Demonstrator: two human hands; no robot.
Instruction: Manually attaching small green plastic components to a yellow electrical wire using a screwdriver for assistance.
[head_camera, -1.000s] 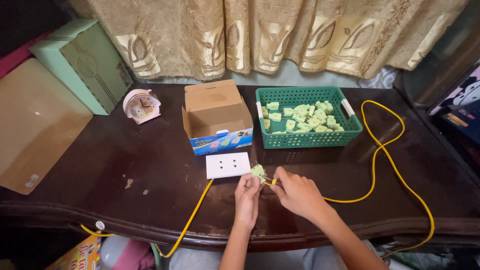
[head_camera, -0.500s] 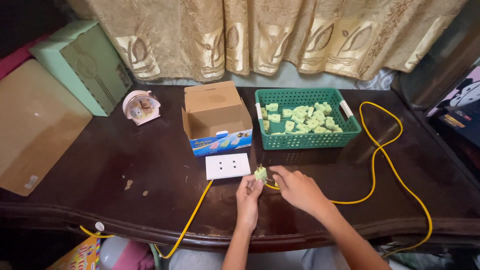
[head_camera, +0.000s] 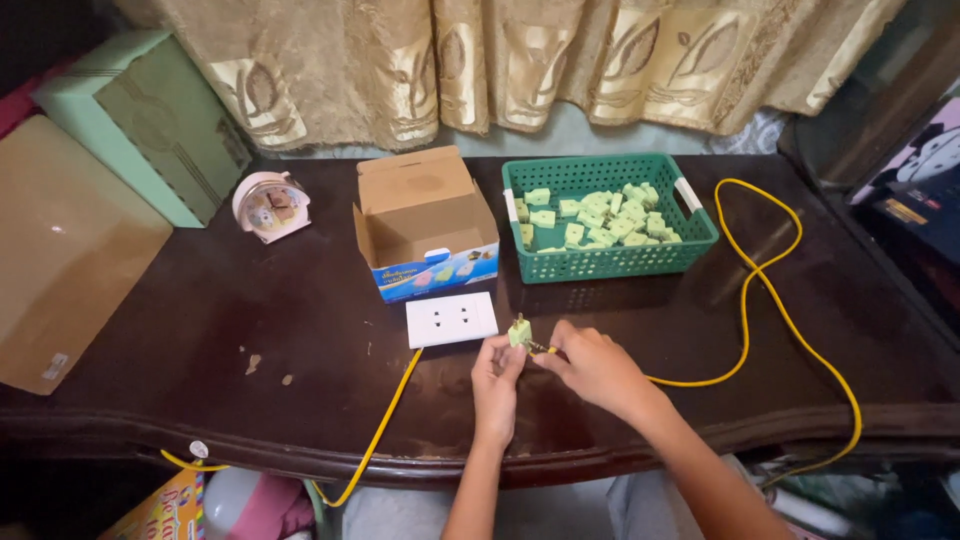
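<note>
My left hand pinches a small pale green plug adapter just in front of a white socket plate lying on the dark wooden table. My right hand holds the metal end of a yellow cable against the adapter. The cable loops away to the right and back past a green plastic basket filled with several more pale green adapters.
An open cardboard box stands left of the basket. A small pink alarm clock sits at the back left, near a mint green box and a flat brown carton. Another yellow cable drops over the front edge. Curtains hang behind.
Both hands have stayed over the same spot by the socket plate. The adapter has been turned slightly upright between my fingers; the cable end is still at it.
</note>
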